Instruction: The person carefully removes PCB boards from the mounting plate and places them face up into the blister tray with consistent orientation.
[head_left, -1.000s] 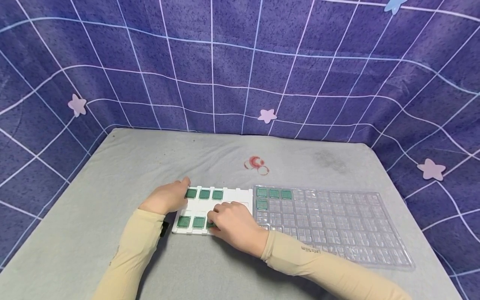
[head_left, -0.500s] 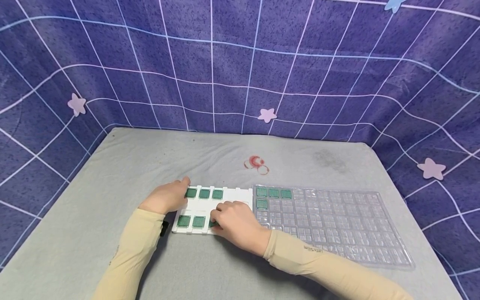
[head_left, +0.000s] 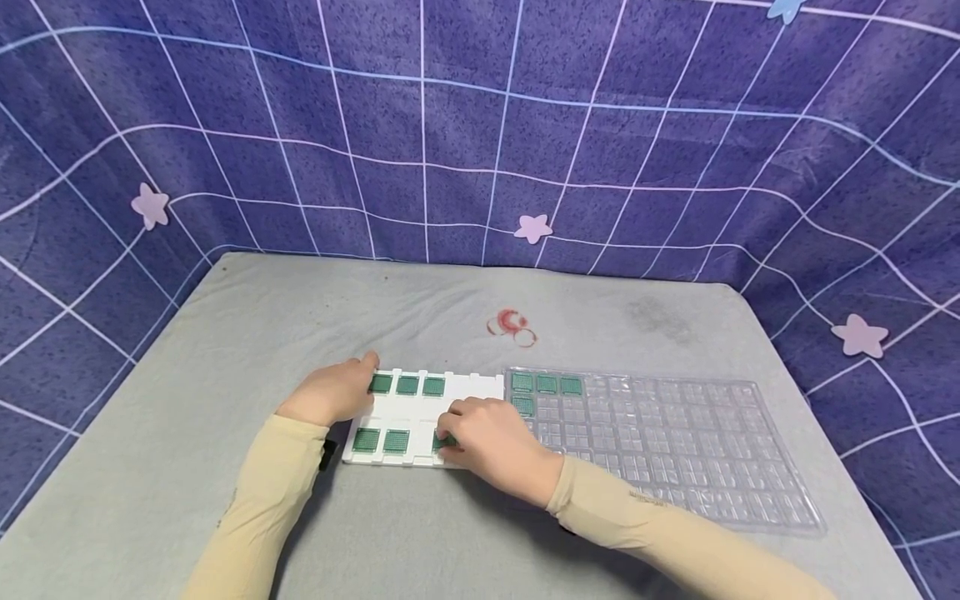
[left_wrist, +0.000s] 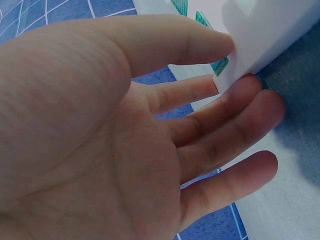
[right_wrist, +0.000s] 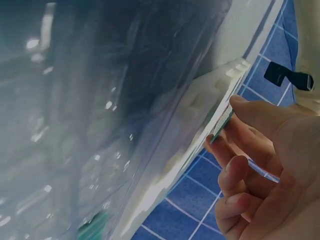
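In the head view, a white tray [head_left: 403,408] carries green perforated circuit boards in two rows. My right hand [head_left: 487,437] pinches one green circuit board [head_left: 444,442] over the tray's near row. The right wrist view shows that board [right_wrist: 223,125] edge-on between thumb and fingertip, the other fingers curled. At the tray's left end, my left hand [head_left: 333,393] holds the edge, its thumb against the tray and the other fingers along the side. Two boards, one of them this circuit board [head_left: 396,442], lie in the near row; three, including this far-row board [head_left: 433,386], lie behind.
To the right, close beside the white tray, lies a clear plastic compartment tray [head_left: 675,450]. Several green boards [head_left: 547,383] sit in its far left compartments. A grey cloth [head_left: 225,400] covers the table, with a blue gridded curtain [head_left: 465,133] behind.
My right hand has moved right, taking the pinched circuit board out of its spot in the near row. The left hand stays at the tray's left end.
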